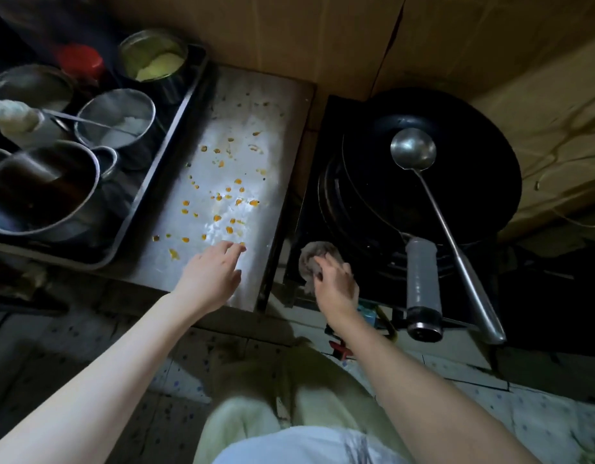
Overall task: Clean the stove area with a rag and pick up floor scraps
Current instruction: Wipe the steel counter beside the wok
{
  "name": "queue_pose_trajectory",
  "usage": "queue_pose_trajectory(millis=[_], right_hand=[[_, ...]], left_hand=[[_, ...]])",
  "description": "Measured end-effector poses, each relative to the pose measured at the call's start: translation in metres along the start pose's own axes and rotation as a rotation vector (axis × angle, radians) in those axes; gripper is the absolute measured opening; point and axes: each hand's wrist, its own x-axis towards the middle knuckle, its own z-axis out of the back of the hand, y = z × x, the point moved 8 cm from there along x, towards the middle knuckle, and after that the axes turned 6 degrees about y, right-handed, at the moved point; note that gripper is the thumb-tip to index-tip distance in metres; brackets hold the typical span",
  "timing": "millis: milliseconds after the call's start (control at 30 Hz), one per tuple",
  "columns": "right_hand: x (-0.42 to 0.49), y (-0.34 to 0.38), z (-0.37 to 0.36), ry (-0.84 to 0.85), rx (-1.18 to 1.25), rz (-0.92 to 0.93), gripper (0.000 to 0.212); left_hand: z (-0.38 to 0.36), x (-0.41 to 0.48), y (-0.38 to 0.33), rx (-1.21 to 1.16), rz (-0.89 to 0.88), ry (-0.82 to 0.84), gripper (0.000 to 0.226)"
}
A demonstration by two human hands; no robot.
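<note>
Rag point(312, 262), pale and crumpled, sits on the near left corner of the black stove point(333, 112), just inside its left edge. My right hand point(336, 283) is on top of it with the fingers curled down over the cloth, gripping it against the stove top. It is bunched into a wad, so no end really points anywhere. The part I can see beyond my fingers is rounded and runs a little longer from near to far, along the stove's left edge. The rest is hidden under my palm.

Just right of the rag, the wok handle point(423, 286) sticks out towards me past the stove front. The dark wok point(473, 182) sits on the burner with a steel ladle point(413, 150) lying in it, bowl at the far side and its long handle slanting towards me and to the right.

Left of the stove, a steel counter point(236, 95) is scattered with orange specks point(222, 199) and pale smears. My left hand point(212, 276) hovers over its near end, fingers loosely spread and holding nothing. A dark tray point(175, 135) on the counter's left holds several metal pots, one with dark liquid point(42, 189).

Brown cardboard point(289, 35) lines the wall behind. Below me is a speckled tiled floor point(490, 390), and the room is dim.
</note>
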Motion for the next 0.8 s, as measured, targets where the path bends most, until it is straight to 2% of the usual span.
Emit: queue_pose_trajectory(millis=[133,267,500,633,800], right_hand=[[-0.014,-0.03,0.009,-0.13,0.021,-0.105,0.042],[-0.006,-0.016,0.008,-0.135,-0.01,-0.176,0.04],[0.046,0.063,0.019,-0.15,0.011,-0.089,0.034],[0.048,0.069,0.016,-0.105,-0.003,-0.129,0.036],[0.003,0.053,0.005,-0.086,-0.059,-0.104,0.037]], left_hand=[[0.004,0.007,0.005,0.019,-0.055,0.031,0.044],[0.017,0.003,0.033,-0.01,-0.063,0.013,0.043],[0.027,-0.012,0.071,0.038,-0.123,0.016,0.045],[0.027,-0.01,0.081,0.049,-0.149,0.017,0.045],[0.016,-0.002,0.082,0.043,-0.196,0.059,0.043]])
